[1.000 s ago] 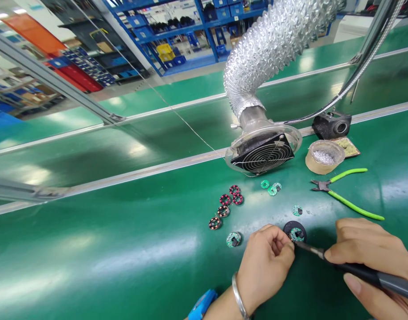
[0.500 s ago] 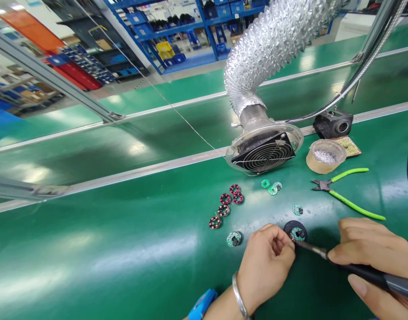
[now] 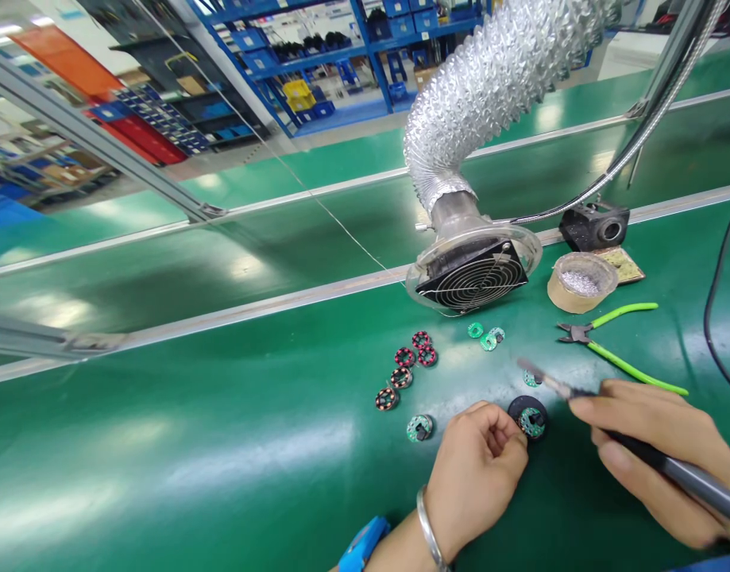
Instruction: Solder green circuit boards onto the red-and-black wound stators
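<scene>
My left hand (image 3: 484,465) rests on the bench with its fingers pinched together at the left edge of a round green circuit board (image 3: 532,423). What the pinch holds is hidden. That board sits on a black disc (image 3: 523,407). My right hand (image 3: 656,453) grips a soldering iron (image 3: 644,453), its tip raised up and left, over a loose small circuit board (image 3: 530,381). Left of my left hand lies another round board (image 3: 420,428). Several wound coil rings (image 3: 402,377) in red and copper lie beyond it.
A fan extractor (image 3: 480,278) on a silver duct (image 3: 460,119) hangs over the bench. Green-handled cutters (image 3: 620,361), a tub of metal bits (image 3: 581,284) and a black iron holder (image 3: 596,224) stand on the right. Small green boards (image 3: 488,340) lie below the fan.
The soldering iron's tip has lifted off the round board and moved up, away from my left fingers. My right hand has shifted slightly with it. My left hand stays in place.
</scene>
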`<move>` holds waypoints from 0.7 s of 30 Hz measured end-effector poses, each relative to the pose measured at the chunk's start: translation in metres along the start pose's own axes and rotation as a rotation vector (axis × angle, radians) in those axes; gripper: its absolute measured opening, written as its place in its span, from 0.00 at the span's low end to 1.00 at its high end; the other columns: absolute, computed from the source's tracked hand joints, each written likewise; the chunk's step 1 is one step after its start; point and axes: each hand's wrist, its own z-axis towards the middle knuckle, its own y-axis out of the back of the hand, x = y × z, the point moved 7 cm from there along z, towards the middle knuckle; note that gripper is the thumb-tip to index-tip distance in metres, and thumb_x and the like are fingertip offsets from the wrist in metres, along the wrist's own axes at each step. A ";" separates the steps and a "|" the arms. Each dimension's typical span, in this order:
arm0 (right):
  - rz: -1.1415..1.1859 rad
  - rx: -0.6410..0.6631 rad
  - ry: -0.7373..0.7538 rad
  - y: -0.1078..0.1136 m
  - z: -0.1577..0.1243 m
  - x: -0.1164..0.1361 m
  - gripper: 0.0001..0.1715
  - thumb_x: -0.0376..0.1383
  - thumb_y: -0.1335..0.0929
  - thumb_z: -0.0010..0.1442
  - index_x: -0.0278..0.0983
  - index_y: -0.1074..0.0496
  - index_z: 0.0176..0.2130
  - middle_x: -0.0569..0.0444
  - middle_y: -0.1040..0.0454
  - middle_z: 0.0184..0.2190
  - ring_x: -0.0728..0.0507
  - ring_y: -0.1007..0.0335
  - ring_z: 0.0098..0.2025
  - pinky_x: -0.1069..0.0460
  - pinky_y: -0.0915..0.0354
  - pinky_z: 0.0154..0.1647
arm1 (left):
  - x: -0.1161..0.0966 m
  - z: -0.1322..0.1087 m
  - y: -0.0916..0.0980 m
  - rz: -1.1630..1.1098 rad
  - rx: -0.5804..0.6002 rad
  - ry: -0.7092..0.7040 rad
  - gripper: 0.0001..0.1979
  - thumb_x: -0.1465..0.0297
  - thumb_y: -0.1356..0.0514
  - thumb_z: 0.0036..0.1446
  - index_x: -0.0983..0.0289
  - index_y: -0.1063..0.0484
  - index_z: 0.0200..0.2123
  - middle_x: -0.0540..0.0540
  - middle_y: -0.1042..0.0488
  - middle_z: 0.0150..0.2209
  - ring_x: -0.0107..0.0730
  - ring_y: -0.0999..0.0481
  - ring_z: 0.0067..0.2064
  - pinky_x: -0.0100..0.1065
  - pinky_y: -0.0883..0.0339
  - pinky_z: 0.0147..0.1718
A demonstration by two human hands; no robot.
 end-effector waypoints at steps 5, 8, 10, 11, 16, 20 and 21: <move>-0.050 0.178 0.007 -0.034 0.003 -0.016 0.17 0.25 0.37 0.62 0.37 0.34 0.50 0.53 0.30 0.31 0.46 0.35 0.32 0.52 0.35 0.33 | 0.001 0.001 -0.002 -0.012 -0.005 -0.029 0.06 0.75 0.45 0.51 0.63 0.34 0.23 0.48 0.33 0.20 0.26 0.31 0.21 0.27 0.35 0.21; -0.010 0.241 0.011 -0.044 0.002 -0.019 0.15 0.25 0.38 0.62 0.37 0.34 0.47 0.52 0.31 0.31 0.45 0.37 0.34 0.51 0.37 0.34 | 0.002 0.000 -0.002 -0.033 -0.002 -0.064 0.06 0.75 0.44 0.51 0.63 0.34 0.23 0.48 0.34 0.21 0.25 0.31 0.21 0.26 0.34 0.21; 0.029 0.241 -0.006 -0.044 0.002 -0.021 0.14 0.25 0.37 0.62 0.38 0.34 0.47 0.52 0.30 0.33 0.45 0.38 0.34 0.51 0.38 0.34 | 0.003 -0.001 -0.001 -0.058 0.003 -0.093 0.06 0.75 0.44 0.52 0.64 0.34 0.24 0.48 0.34 0.22 0.24 0.30 0.21 0.26 0.34 0.21; 0.053 0.238 -0.011 -0.044 0.001 -0.021 0.15 0.25 0.37 0.62 0.38 0.35 0.47 0.52 0.29 0.34 0.45 0.38 0.35 0.51 0.38 0.35 | 0.003 -0.001 -0.001 -0.070 0.000 -0.105 0.05 0.75 0.43 0.52 0.64 0.33 0.25 0.48 0.34 0.24 0.23 0.31 0.21 0.25 0.34 0.21; 0.133 0.194 -0.086 -0.036 -0.001 -0.026 0.19 0.25 0.36 0.59 0.39 0.36 0.50 0.53 0.28 0.36 0.46 0.36 0.36 0.52 0.37 0.37 | -0.003 -0.002 0.003 -0.080 -0.061 -0.205 0.05 0.73 0.40 0.53 0.64 0.30 0.35 0.50 0.30 0.32 0.18 0.33 0.18 0.23 0.38 0.16; 0.146 0.201 -0.154 -0.037 -0.004 -0.032 0.18 0.27 0.36 0.60 0.41 0.35 0.49 0.54 0.28 0.37 0.46 0.32 0.37 0.53 0.35 0.38 | -0.010 -0.001 0.003 -0.066 -0.085 -0.308 0.04 0.74 0.41 0.54 0.65 0.27 0.28 0.53 0.28 0.33 0.17 0.34 0.19 0.23 0.37 0.17; 0.149 0.200 -0.155 -0.037 -0.005 -0.032 0.18 0.27 0.36 0.61 0.41 0.35 0.49 0.54 0.28 0.37 0.46 0.32 0.38 0.53 0.35 0.38 | -0.010 0.000 0.003 -0.076 -0.090 -0.308 0.04 0.74 0.41 0.53 0.66 0.27 0.27 0.53 0.28 0.33 0.17 0.34 0.19 0.23 0.37 0.17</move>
